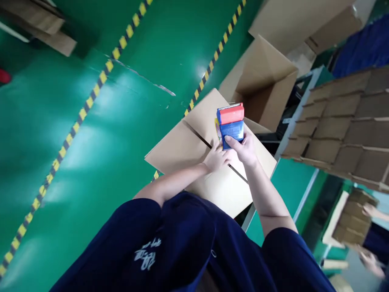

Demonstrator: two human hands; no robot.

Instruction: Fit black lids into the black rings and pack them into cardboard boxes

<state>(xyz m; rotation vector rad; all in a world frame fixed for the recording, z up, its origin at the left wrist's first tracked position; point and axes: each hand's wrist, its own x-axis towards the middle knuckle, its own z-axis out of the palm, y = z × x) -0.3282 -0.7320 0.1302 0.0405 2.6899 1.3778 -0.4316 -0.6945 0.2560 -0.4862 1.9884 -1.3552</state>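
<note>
A cardboard box (pixel 197 129) with its top flaps folded down lies in front of my body, a dark gap running between the flaps. My right hand (pixel 244 150) grips a red and blue tape dispenser (pixel 232 129) above the box, thumb across its blue side. Beside the dispenser's lower end, my left hand (pixel 217 157) rests low over the flaps near the gap, fingers partly spread. A yellow patch shows at the dispenser's left edge.
An open carton (pixel 267 85) stands beyond the box. Stacked flat cardboard (pixel 349 125) fills the right side. Another person's hands (pixel 369 261) are at lower right. Yellow-black tape lines (pixel 80 117) cross the green floor, and more cardboard (pixel 42 24) lies at upper left.
</note>
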